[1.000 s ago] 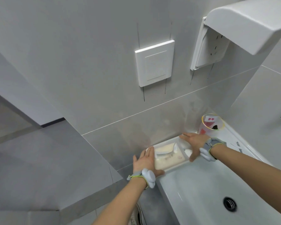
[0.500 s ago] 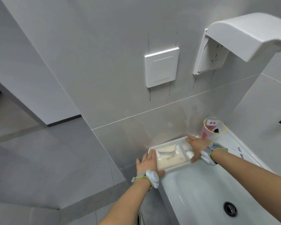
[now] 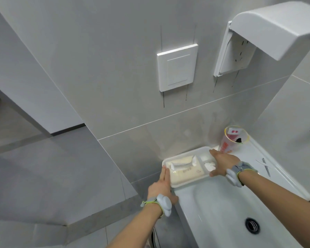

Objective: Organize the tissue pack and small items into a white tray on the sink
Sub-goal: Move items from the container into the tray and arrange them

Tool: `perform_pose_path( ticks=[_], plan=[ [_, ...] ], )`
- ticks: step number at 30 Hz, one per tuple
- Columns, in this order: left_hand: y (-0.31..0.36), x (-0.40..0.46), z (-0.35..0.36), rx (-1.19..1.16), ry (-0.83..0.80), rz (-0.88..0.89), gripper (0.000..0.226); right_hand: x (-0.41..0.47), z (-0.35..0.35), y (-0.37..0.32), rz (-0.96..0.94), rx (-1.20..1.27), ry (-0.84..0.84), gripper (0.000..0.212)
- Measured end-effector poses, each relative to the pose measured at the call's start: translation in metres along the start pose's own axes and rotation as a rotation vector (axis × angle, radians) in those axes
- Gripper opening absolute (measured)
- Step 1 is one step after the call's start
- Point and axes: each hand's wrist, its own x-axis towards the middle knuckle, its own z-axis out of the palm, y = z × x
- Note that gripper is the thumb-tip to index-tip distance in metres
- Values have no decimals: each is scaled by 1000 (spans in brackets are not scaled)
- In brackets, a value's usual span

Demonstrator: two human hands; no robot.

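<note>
Two hands bracket the white tray [image 3: 190, 183] on the back corner of the sink [image 3: 222, 203], just beside the wall. The left hand [image 3: 161, 187] lays straight, pressed-together fingers along the tray's left edge; the right hand [image 3: 224, 164] spreads over the right end, thumb at the near rim. To square it well, I judge both should push evenly and low, so the light tray slides rather than tips. Inside, a cream tissue pack [image 3: 184, 171] fills the large compartment, and something small and white [image 3: 209, 166] lies in the smaller one.
</note>
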Motion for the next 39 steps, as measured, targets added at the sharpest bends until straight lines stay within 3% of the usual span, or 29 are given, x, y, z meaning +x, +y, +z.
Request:
perform_pose_path(
  ticks=[3, 8, 13, 23, 32, 39],
  plan=[
    [-2, -3, -2, 9, -43, 0, 110, -15, 12, 3, 13, 83, 55, 79],
    [3, -19, 3, 52, 56, -4, 86, -29, 35, 4, 126, 236, 191, 69],
    [0, -20, 13, 50, 20, -2, 97, -28, 39, 8, 133, 234, 175, 60],
    [6, -16, 3, 45, -24, 3, 98, -25, 37, 13, 111, 224, 185, 71],
    [1, -34, 4, -5, 23, 72, 79, -19, 34, 11, 71, 197, 171, 86],
    [7, -22, 4, 54, -2, 29, 85, -12, 40, 13, 59, 192, 186, 84]
  ],
)
